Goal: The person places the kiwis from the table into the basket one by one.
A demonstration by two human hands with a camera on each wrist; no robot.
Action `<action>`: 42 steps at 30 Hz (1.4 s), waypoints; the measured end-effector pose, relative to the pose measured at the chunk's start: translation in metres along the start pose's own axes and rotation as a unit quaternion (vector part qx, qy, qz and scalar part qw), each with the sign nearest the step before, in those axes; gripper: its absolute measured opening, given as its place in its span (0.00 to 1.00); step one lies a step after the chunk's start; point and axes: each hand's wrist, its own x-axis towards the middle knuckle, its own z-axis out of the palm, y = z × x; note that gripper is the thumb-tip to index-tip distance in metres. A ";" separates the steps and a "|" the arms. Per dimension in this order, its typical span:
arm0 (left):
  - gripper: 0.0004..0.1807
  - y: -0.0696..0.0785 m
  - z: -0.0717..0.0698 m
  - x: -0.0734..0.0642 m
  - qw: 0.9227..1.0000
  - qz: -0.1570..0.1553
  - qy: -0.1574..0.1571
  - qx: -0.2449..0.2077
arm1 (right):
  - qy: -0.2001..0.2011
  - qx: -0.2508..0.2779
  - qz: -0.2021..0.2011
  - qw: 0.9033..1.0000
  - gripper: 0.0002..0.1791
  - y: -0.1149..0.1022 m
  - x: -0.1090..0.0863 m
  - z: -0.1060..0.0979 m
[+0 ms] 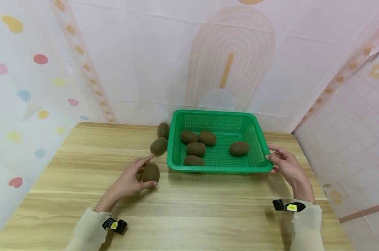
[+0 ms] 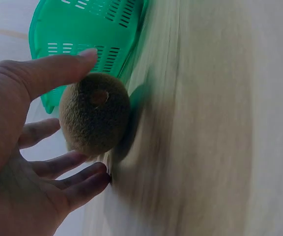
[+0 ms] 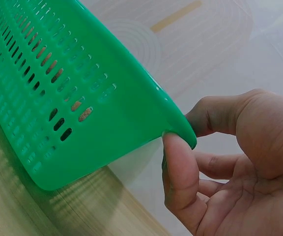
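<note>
My left hand [image 1: 129, 179] is spread around a brown kiwi [image 1: 150, 174] on the table, left of the basket. Its thumb lies along the near side, the index finger stretches past the far side, and the fingers are not closed on the fruit. In the left wrist view, the kiwi [image 2: 96, 115] sits between thumb and fingers. My right hand [image 1: 287, 165] pinches the rim of a green plastic basket [image 1: 221, 169] at its near right corner. The right wrist view shows thumb and finger at the basket's rim [image 3: 156, 93]. Several kiwis [image 1: 195, 149] lie inside.
Two more kiwis, one [image 1: 159, 146] nearer and one [image 1: 163, 130] farther back, lie against the basket's left side. Behind the wooden table [image 1: 189, 216] hangs a patterned cloth [image 1: 145, 62], with patterned walls at left and right.
</note>
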 end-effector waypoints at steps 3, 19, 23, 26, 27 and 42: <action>0.46 -0.001 0.004 -0.002 1.000 0.004 0.003 0.005 | 0.000 0.006 0.000 1.000 0.31 0.002 0.000 0.001; 0.37 -0.002 0.007 -0.003 1.000 0.012 0.011 0.007 | -0.003 0.019 0.010 1.000 0.32 0.000 0.002 0.004; 0.37 -0.003 0.008 -0.003 1.000 0.010 0.007 0.000 | -0.002 0.021 0.012 1.000 0.32 0.001 0.001 0.003; 0.36 -0.003 0.007 -0.003 1.000 0.007 0.007 -0.002 | -0.001 0.022 0.010 1.000 0.32 0.001 0.002 0.003; 0.36 -0.002 0.007 -0.003 1.000 0.007 0.008 -0.002 | -0.003 0.023 0.009 1.000 0.32 0.001 0.002 0.003; 0.36 -0.003 0.004 0.004 1.000 0.012 0.009 -0.011 | 0.003 0.023 0.014 1.000 0.32 0.001 0.001 0.001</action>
